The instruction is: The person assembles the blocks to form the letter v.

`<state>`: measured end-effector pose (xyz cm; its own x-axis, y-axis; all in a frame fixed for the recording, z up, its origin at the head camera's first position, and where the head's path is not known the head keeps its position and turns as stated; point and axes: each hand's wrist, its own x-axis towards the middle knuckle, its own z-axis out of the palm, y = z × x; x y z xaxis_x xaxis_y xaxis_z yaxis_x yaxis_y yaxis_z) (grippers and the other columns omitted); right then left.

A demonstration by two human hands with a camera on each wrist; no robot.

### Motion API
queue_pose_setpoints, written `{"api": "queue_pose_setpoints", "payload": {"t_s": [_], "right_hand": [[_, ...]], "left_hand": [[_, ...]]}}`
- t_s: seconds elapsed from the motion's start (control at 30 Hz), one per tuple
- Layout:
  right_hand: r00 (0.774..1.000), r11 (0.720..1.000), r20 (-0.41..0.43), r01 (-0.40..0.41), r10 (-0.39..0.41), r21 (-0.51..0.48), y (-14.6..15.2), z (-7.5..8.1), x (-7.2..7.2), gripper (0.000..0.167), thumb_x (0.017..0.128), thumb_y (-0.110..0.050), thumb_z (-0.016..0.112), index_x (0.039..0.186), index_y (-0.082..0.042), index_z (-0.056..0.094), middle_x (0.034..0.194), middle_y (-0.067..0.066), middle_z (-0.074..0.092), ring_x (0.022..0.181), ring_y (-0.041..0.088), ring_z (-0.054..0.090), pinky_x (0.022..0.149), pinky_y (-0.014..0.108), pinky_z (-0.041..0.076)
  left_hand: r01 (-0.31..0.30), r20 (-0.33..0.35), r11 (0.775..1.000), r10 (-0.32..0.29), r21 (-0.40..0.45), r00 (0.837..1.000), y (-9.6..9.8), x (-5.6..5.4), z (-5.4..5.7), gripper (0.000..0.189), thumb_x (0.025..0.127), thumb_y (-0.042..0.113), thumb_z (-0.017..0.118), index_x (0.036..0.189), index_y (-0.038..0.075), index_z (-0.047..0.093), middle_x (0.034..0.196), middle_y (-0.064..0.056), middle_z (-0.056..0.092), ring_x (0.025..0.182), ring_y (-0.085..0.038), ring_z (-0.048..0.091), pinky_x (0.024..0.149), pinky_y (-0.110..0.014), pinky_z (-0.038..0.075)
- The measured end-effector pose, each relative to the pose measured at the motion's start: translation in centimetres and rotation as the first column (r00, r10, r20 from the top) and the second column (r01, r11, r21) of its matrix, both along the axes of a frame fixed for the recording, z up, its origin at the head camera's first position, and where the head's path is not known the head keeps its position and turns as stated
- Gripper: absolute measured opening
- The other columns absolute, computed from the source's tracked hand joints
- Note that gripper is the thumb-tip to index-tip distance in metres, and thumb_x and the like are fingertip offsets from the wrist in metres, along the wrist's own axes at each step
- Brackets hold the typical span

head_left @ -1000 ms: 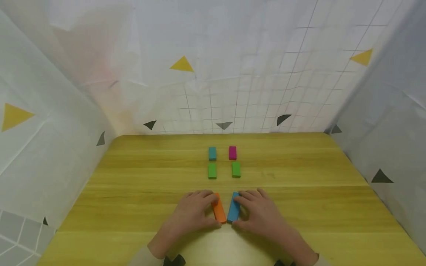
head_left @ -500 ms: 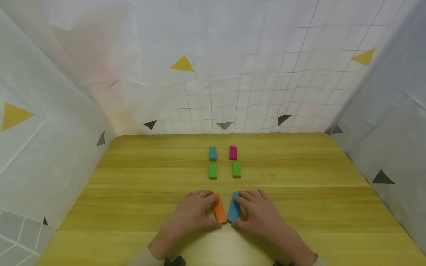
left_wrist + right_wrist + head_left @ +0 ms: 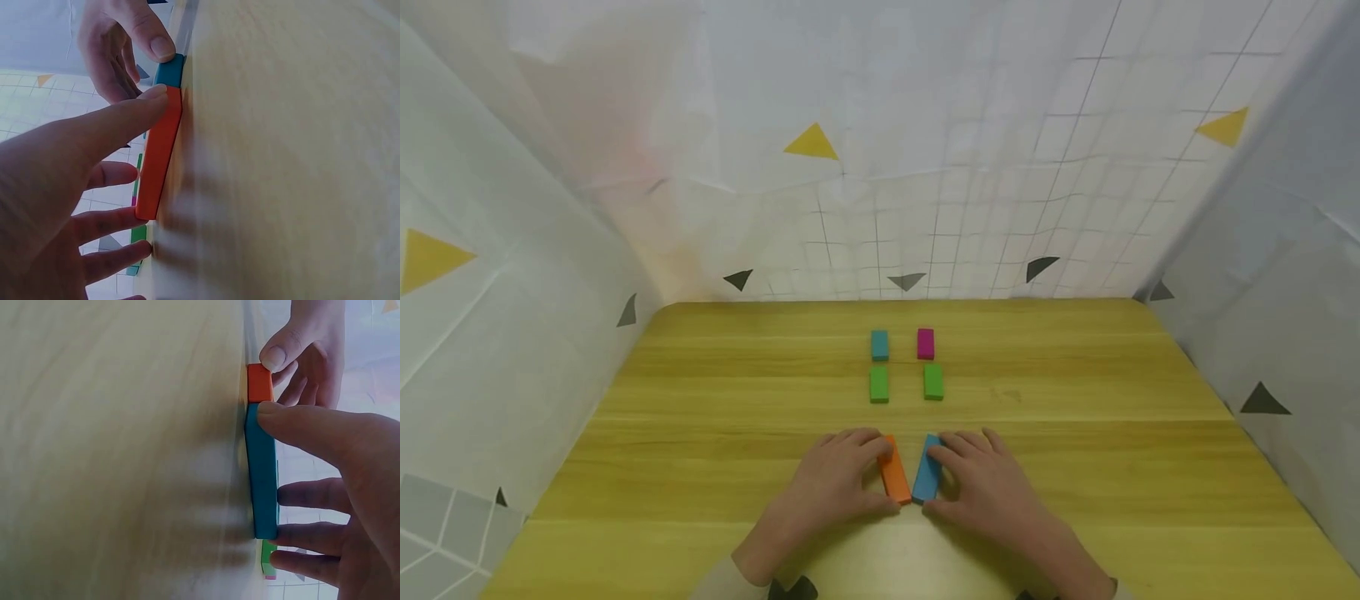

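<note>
In the head view an orange block (image 3: 896, 475) and a blue block (image 3: 927, 475) lie on the wooden table, their near ends close together and their far ends spread apart. My left hand (image 3: 835, 477) pinches the orange block lengthwise, thumb at the near end and fingertips at the far end. The same grip shows on my right hand (image 3: 988, 479), which holds the blue block. From the left wrist view the long side of the orange block (image 3: 160, 150) is plain; the right wrist view shows that of the blue block (image 3: 262, 472).
Beyond my hands lie two green blocks (image 3: 878, 385), side by side with a gap. Behind them are a teal block (image 3: 880, 345) on the left and a magenta block (image 3: 926, 343) on the right. Patterned white sheets (image 3: 895, 208) enclose the table (image 3: 700, 400) at the back and sides.
</note>
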<state>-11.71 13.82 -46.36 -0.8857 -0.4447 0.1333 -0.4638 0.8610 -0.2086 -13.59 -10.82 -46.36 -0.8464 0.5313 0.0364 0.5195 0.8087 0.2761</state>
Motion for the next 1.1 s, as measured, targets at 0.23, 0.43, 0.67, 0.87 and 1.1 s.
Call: {"api": "queue_pose_setpoints", "payload": {"t_s": [0.23,0.43,0.67,0.87,1.1], "right_hand": [[1.000,1.000,0.026,0.015,-0.015,-0.010,0.1,0.0,0.0,0.071,0.073,-0.063,0.077,0.131,-0.023,0.064,0.139,0.004,0.061,0.129,0.028,0.054,0.114,0.062,0.031],[1.000,1.000,0.026,0.010,-0.010,-0.011,0.2,-0.1,0.0,0.072,0.073,-0.063,0.077,0.131,-0.022,0.063,0.138,0.005,0.061,0.129,0.029,0.054,0.114,0.062,0.031],[0.999,1.000,0.032,-0.001,0.002,-0.013,0.2,-0.1,-0.2,0.072,0.073,-0.064,0.077,0.130,-0.023,0.063,0.146,0.006,0.055,0.134,0.031,0.050,0.113,0.063,0.030],[0.999,0.999,0.044,-0.014,0.015,-0.030,0.3,0.0,-0.5,0.067,0.075,-0.065,0.075,0.127,-0.024,0.064,0.149,0.005,0.052,0.138,0.032,0.047,0.114,0.065,0.028],[0.999,0.998,0.026,-0.026,0.028,-0.053,1.0,0.1,-1.1,0.059,0.080,-0.055,0.075,0.129,-0.023,0.065,0.148,0.006,0.053,0.137,0.031,0.048,0.112,0.066,0.030]], "left_hand": [[0.000,0.004,1.000,0.000,-0.002,1.000,0.0,0.0,0.0,0.064,0.076,0.071,0.070,0.127,0.033,0.060,0.137,0.007,0.059,0.127,-0.019,0.056,0.101,-0.052,0.047],[0.002,0.002,1.000,-0.002,-0.001,1.000,0.0,-0.1,-0.1,0.064,0.076,0.071,0.071,0.127,0.033,0.060,0.136,0.006,0.058,0.126,-0.020,0.057,0.101,-0.052,0.047],[0.000,0.019,1.000,-0.001,0.013,1.000,-0.1,0.2,0.1,0.062,0.076,0.070,0.071,0.124,0.032,0.062,0.141,0.002,0.057,0.129,-0.023,0.056,0.104,-0.055,0.045],[-0.001,0.023,1.000,0.001,-0.012,1.000,-0.3,0.3,0.5,0.057,0.080,0.070,0.067,0.122,0.031,0.065,0.146,0.000,0.054,0.136,-0.024,0.050,0.111,-0.057,0.038],[0.019,-0.023,1.000,-0.019,-0.008,1.000,-0.4,0.6,0.3,0.055,0.083,0.070,0.062,0.123,0.032,0.064,0.147,0.002,0.052,0.138,-0.022,0.046,0.112,-0.059,0.037]]}}
